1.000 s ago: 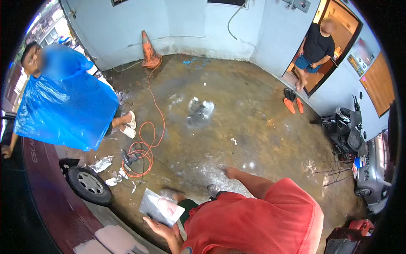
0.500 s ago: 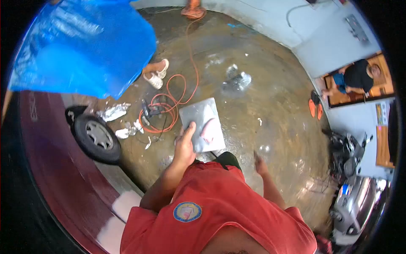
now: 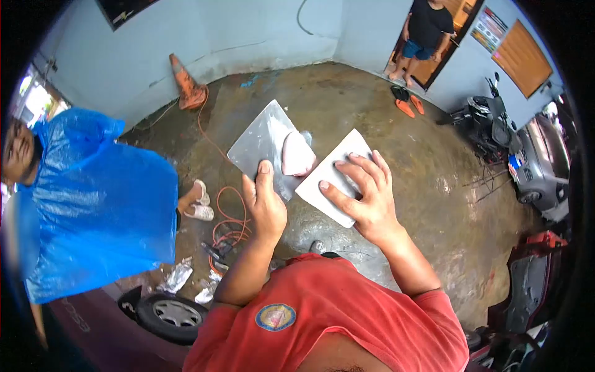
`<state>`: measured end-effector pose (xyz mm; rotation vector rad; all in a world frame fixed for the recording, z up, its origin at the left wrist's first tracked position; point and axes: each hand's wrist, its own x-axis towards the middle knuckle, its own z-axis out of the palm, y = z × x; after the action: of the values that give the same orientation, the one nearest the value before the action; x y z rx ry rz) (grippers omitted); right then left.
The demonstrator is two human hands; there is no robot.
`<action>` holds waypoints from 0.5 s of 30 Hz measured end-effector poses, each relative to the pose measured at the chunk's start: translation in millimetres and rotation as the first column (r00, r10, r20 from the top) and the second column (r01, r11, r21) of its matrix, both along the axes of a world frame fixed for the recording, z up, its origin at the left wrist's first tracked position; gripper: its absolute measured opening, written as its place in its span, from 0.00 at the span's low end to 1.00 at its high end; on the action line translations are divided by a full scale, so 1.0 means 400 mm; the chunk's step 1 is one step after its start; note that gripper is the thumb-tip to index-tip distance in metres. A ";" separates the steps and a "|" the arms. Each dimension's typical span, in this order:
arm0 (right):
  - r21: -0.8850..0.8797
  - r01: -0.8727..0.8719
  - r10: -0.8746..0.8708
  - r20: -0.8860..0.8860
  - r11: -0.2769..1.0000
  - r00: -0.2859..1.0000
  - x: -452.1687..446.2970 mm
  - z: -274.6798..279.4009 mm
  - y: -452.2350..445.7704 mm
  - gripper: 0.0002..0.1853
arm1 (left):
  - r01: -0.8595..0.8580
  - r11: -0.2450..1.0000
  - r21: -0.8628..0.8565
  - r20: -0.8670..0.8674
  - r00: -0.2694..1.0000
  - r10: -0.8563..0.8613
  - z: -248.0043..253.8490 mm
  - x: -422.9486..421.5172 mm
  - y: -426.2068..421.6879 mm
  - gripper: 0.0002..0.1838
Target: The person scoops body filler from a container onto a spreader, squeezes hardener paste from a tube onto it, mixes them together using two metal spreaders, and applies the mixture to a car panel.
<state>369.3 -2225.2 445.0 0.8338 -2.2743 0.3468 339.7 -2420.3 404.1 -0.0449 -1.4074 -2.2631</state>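
Note:
In front of my chest, my left hand (image 3: 268, 209) grips a flat grey rectangular plate (image 3: 255, 141) by its near edge, thumb on top. A smooth pale pink mound of paste (image 3: 297, 155), like body filler, sits on the plate's right part. My right hand (image 3: 374, 197) holds a thin white rectangular sheet (image 3: 327, 180), fingers spread over its upper face; the thumb is hidden. The sheet's left corner is close to the paste, and I cannot tell whether they touch.
A person in a blue plastic cape (image 3: 118, 204) stands at left, near a wheel (image 3: 173, 316) on a maroon car. An orange hose (image 3: 226, 214) coils on the wet floor, below a traffic cone (image 3: 188, 84). Another person (image 3: 427, 31) stands in the doorway; a motorcycle (image 3: 486, 121) is at right.
My right hand has come up from my side and now holds the white sheet beside the plate. My left hand has raised the plate. The view has tilted up and turned left.

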 end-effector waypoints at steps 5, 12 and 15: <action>0.005 0.035 -0.035 -0.056 0.999 0.998 -0.027 0.011 0.019 0.21 | 0.089 0.996 0.005 -0.031 0.996 -0.089 0.025 -0.034 0.030 0.21; 0.098 -0.048 0.026 0.214 0.994 0.976 -0.069 -0.052 0.057 0.29 | 0.023 0.993 -0.120 0.075 0.997 -0.014 0.033 -0.078 0.045 0.25; -0.515 -0.025 0.316 0.486 0.857 0.815 -0.066 -0.144 0.083 0.30 | -0.017 0.988 0.155 -0.005 1.000 0.018 0.035 -0.106 0.030 0.18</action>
<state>342.9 -2191.9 387.3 0.7313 -2.4392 1.3569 297.2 -2408.2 417.9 0.0103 -1.2195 -2.3475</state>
